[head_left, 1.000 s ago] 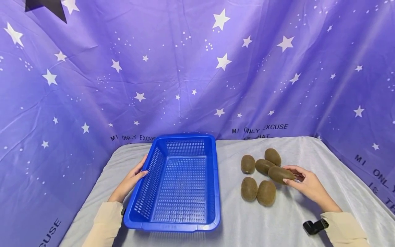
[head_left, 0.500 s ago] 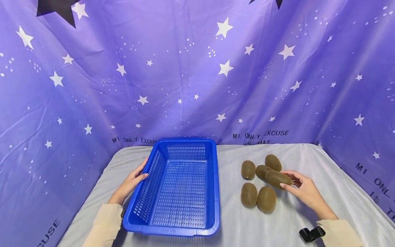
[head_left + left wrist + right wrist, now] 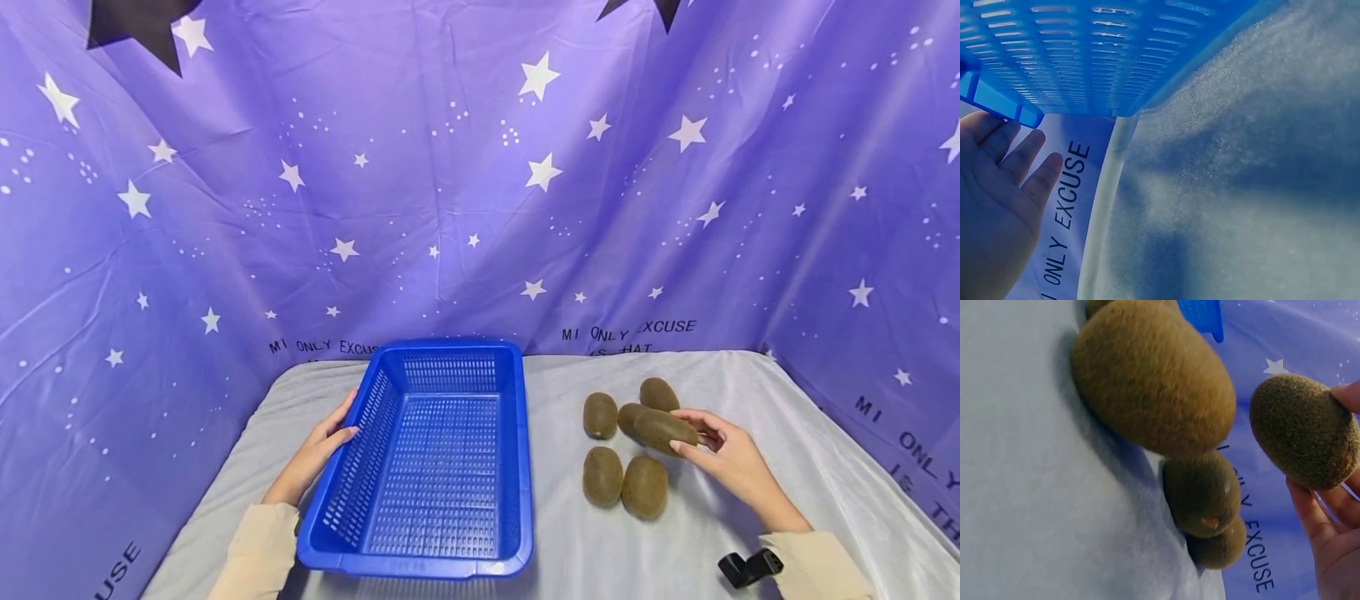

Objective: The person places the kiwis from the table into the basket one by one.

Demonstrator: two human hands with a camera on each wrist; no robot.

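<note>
In the head view my right hand (image 3: 731,458) pinches a brown oval kiwifruit (image 3: 663,432) between thumb and fingers. The right wrist view shows this held kiwifruit (image 3: 1300,431) raised off the cloth, apart from the others. Several more kiwifruit lie on the cloth, such as one (image 3: 600,415) at the left and one (image 3: 645,487) near the front. The held fruit partly covers another kiwifruit (image 3: 628,419). To the left stands a blue plastic basket (image 3: 525,467) with slotted walls and nothing in it. My left hand (image 3: 318,450) touches its left rim, with fairly straight fingers (image 3: 1044,178) in the left wrist view.
A pale grey cloth (image 3: 558,533) covers the table, with cloth between the basket and the fruit. Purple star-printed fabric (image 3: 420,200) hangs at the back and both sides. A black device (image 3: 750,568) sits at the right wrist.
My right hand has carried the kiwifruit a little to the left, over more of the one beneath it. The left hand and the basket stay together. The head view has shifted slightly.
</note>
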